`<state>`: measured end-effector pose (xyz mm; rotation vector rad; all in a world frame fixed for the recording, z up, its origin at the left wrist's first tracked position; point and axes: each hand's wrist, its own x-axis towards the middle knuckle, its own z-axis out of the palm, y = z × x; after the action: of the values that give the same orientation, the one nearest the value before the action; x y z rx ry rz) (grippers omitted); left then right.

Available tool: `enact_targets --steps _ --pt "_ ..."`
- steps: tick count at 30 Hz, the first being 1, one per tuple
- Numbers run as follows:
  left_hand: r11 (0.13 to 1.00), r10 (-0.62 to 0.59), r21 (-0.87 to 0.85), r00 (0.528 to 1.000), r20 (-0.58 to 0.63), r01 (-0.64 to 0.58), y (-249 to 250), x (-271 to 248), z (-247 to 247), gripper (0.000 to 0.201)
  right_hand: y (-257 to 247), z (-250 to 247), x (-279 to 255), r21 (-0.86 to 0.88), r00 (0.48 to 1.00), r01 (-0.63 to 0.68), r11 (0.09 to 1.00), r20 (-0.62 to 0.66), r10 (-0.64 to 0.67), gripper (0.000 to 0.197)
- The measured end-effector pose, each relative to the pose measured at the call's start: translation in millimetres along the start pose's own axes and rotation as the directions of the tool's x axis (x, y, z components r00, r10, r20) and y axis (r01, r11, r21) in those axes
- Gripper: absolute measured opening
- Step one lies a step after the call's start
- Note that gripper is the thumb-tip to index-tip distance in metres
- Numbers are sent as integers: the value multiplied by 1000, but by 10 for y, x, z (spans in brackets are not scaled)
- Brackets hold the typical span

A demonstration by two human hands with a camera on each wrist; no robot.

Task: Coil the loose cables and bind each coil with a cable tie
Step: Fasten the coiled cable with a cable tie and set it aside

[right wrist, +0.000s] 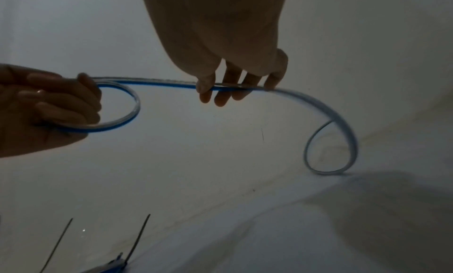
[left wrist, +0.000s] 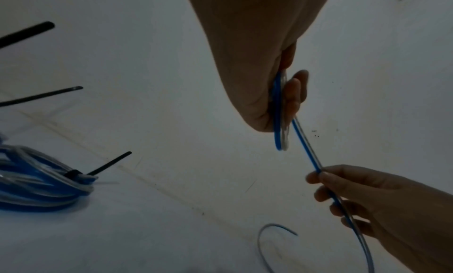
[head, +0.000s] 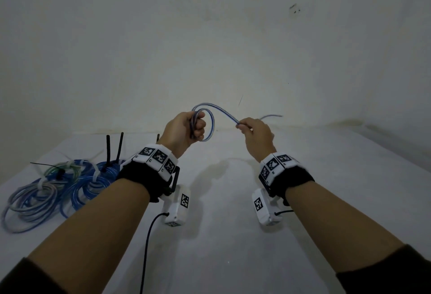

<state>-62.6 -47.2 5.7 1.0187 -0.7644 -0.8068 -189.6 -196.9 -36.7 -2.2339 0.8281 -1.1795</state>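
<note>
A flat blue-and-clear cable (head: 224, 113) hangs in the air between my hands above the white table. My left hand (head: 186, 128) is fisted round a small coil of it (left wrist: 279, 112), one loop (right wrist: 122, 110) sticking out to the right. My right hand (head: 253, 129) pinches the cable's free run (right wrist: 230, 86) between thumb and fingers. Past the right hand the tail (right wrist: 343, 134) curls down into a loop that touches the table. Bound coils (head: 53, 186) with black and white cable ties (head: 108, 151) lie at the left.
The white table (head: 221, 235) runs back to a pale wall (head: 210, 37). The pile of tied coils (left wrist: 36, 186) takes up the table's left side, with black tie tails (left wrist: 110, 164) sticking up. A black cord (head: 147, 247) hangs from my left wrist camera.
</note>
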Motion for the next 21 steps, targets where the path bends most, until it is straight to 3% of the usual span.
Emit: enact_targets --steps 5,9,11,14,17,21 --pt "977 169 -128 985 -18 -170 61 37 62 29 -82 46 -53 131 976 36 991 208 -63 25" --pt "959 220 -158 969 -112 -236 107 77 26 28 -46 10 -132 227 956 -3 974 288 -64 13" --pt "953 235 -155 958 -164 -261 131 88 -15 28 63 -12 -144 156 959 -16 988 281 -29 14" --pt "952 253 -120 945 -210 -281 145 92 -47 28 208 -31 -131 -84 973 -33 996 225 51 17" --pt "922 368 185 919 -142 -340 54 79 42 28 165 10 -111 -61 968 51 997 249 -34 22" --pt "720 476 573 879 1 -391 -103 85 153 17 -108 -29 -137 89 918 119 989 370 -144 25"
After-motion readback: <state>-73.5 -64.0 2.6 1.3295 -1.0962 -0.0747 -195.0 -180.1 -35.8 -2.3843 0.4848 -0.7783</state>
